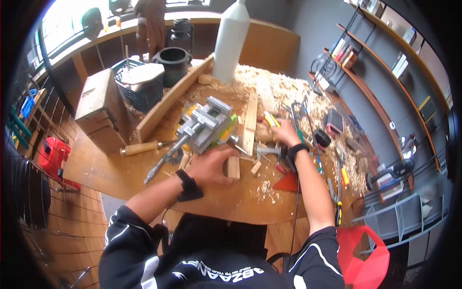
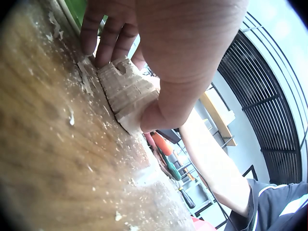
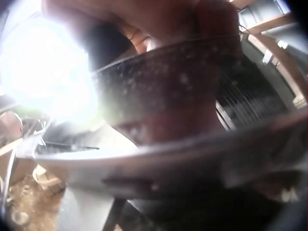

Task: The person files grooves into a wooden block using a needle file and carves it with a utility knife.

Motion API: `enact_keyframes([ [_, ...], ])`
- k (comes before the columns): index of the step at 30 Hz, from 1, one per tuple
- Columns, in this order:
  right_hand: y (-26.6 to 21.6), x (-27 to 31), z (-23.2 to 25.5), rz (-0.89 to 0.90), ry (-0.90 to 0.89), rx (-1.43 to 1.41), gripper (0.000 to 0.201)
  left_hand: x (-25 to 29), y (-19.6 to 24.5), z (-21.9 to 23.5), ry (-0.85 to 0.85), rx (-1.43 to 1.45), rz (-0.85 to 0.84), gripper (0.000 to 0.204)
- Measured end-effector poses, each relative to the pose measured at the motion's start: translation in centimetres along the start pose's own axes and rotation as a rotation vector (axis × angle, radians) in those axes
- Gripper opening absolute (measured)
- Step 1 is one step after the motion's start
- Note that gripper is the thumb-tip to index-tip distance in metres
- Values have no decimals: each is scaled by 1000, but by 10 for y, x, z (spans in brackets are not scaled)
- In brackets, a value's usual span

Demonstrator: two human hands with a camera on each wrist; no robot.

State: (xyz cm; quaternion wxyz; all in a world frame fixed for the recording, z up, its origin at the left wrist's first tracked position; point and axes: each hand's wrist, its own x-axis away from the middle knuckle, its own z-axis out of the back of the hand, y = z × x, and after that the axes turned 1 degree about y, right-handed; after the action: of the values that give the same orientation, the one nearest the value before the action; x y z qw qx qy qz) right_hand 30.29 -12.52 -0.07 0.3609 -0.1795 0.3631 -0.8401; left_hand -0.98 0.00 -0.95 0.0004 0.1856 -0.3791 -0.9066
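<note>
My left hand point(image 1: 214, 166) holds a small wooden block point(image 1: 233, 167) on the bench, with thumb on one side and fingers on the other. Seen from the left wrist, the block point(image 2: 129, 94) has a rough, ridged face with a notch near its top and stands on the shaving-strewn wood. Farther to the right, my right hand point(image 1: 287, 133) grips a slim yellow-and-white tool point(image 1: 272, 119) among the scattered tools. The right wrist view is blurred and mostly blocked by a dark curved edge. A grey metal vise point(image 1: 207, 126) stands just beyond the left hand.
A wooden-handled chisel point(image 1: 142, 148) lies left of the vise. Wood strips point(image 1: 250, 123), a red triangular piece point(image 1: 286, 182) and several hand tools lie around the right hand. A tall white bottle point(image 1: 231, 43) stands at the back beside heaped shavings point(image 1: 284, 84). A wooden box point(image 1: 102, 111) is at left.
</note>
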Motion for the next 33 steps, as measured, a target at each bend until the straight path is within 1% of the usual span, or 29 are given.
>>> enact_keyframes([
  [2,5,2,6,-49,3,-207,28,-2,-5,-2,-11,44,-11,67],
  [4,-6,13,15,-4,24,-265,38,-4,-4,1,-30,39,-15,66],
  [5,-12,21,20,5,17,-222,41,-4,-5,0,-20,40,-21,66],
  [6,-13,27,23,22,55,-202,42,-4,-5,0,-6,39,-26,65],
  [8,-7,35,31,114,30,-251,44,-6,-2,1,-19,37,-11,66],
  [10,-11,55,37,75,17,-342,45,-7,-2,1,-4,29,-25,64],
  [11,-14,66,37,72,21,-344,46,-6,-3,-1,-5,10,-13,64],
  [12,-9,71,38,98,-22,-386,46,-6,-2,-1,-10,-10,4,67],
  [14,-3,82,37,139,-103,-369,46,-6,-3,-1,-6,-3,-8,67],
  [15,-7,92,33,144,-107,-354,46,-5,-4,-2,0,2,-8,67],
  [16,-11,98,29,219,-98,-278,45,-5,-7,-3,10,0,-11,67],
  [18,-16,105,23,228,-104,-263,44,-5,-11,-5,34,-19,-26,67],
  [20,-14,101,15,252,-97,-278,44,-5,-10,-6,29,-45,25,67],
  [24,-14,92,8,255,-170,-293,43,-6,-9,-5,16,-67,84,68],
  [26,-13,87,3,244,-209,-290,42,-7,-9,-6,32,-75,74,67],
  [28,-12,85,-3,283,-161,-294,42,-8,-9,-7,37,-52,98,66],
  [29,-19,91,-9,242,-128,-375,40,-8,-9,-8,43,-27,107,65],
  [30,-20,93,-8,244,-142,-381,40,-8,-8,-7,46,-31,121,65],
  [32,-20,99,-5,337,-156,-254,37,-9,-8,-6,38,8,134,64],
  [33,-23,104,5,318,-209,-189,34,-9,-9,-7,41,6,147,64],
])
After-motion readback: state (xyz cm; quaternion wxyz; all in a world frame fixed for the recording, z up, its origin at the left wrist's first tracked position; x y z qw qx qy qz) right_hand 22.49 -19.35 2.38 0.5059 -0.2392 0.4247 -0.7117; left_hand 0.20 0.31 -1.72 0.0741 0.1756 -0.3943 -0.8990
